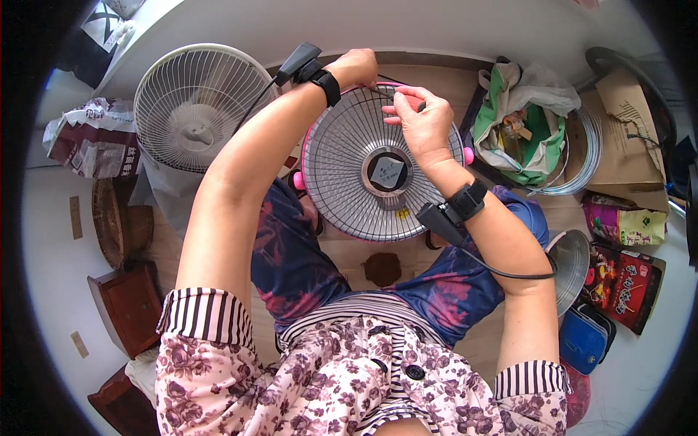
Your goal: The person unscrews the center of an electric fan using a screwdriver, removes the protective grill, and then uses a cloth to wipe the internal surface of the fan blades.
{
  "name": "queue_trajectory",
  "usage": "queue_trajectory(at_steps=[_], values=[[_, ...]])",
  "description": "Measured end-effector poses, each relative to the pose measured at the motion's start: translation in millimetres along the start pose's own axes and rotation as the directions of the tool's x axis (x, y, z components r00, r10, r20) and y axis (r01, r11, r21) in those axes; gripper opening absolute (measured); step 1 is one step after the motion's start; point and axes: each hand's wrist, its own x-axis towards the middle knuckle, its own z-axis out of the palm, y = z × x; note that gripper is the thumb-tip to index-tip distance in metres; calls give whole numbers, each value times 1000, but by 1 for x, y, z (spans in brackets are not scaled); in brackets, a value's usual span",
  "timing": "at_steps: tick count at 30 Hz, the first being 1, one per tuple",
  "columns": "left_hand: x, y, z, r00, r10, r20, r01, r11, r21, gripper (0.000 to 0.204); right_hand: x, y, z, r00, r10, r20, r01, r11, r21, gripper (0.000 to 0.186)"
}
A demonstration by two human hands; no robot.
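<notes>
A round electric heater [347, 152] with a pink rim and a dark wire guard stands between my knees. A square label covers the disc at the middle of its guard. My left hand [355, 68] is closed at the far upper edge of the rim, its fingertips hidden, so I cannot make out what it grips. Close beside it, my right hand [422, 123] is over the upper right of the guard. Its thumb and fingers pinch a small dark tool [422, 107], mostly covered by the fingers; its kind is not clear.
To the left stands a white fan [200, 76] with a wire cage, near a maroon and white sack [98, 142]. At the right are a green and white bag [520, 171], a coil of wire [592, 152], cardboard [625, 123] and a metal basin [571, 261]. Wooden stools [127, 301] line the left wall.
</notes>
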Motion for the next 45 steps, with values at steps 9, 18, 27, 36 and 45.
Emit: queue_trajectory(at_steps=[9, 18, 27, 36, 45], values=[[0, 0, 3, 999, 28, -47, -27, 1000, 10, 25, -1, 4, 5, 999, -34, -29, 32, 998, -56, 19], [-9, -8, 3, 989, 133, -67, -138, 986, -90, 20, 1, 8, 6, 999, -42, -33, 39, 994, -98, 19], [-16, -30, 6, 991, 121, -51, -130, 848, -514, 14, 2, 7, 9, 998, -46, -42, 41, 994, -106, 19], [-2, -37, 17, 994, 76, -73, -102, 868, -486, 13, 2, 6, 12, 998, -45, -51, 39, 991, -128, 19], [-16, -47, 18, 987, 92, -131, -155, 751, -641, 25, 14, -22, -31, 979, -126, -158, 111, 989, -99, 19]])
